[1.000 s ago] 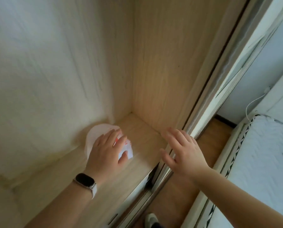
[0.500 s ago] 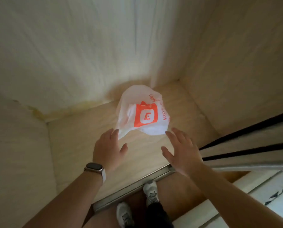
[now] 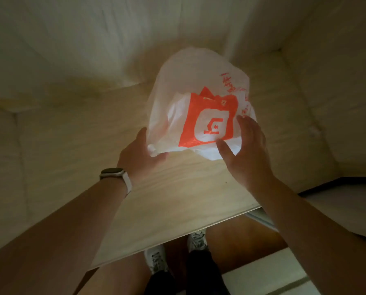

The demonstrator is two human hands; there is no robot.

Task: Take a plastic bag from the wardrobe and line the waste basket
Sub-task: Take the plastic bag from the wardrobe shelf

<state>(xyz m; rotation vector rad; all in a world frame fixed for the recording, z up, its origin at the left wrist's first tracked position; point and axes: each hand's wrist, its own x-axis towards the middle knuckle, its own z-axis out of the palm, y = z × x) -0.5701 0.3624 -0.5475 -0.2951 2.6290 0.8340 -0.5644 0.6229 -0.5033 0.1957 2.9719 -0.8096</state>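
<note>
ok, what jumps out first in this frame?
The puffed white plastic bag with an orange square logo, centre frame, above the pale wooden wardrobe shelf. The left hand, with a watch on its wrist, pinches the bag's lower left edge; the open right hand touches its right side. White sneakers show below the shelf edge.

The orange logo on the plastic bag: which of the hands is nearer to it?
Right. The right hand touches the orange logo at its right edge; the left hand grips the plastic bag at its lower left corner, away from the print.
</note>
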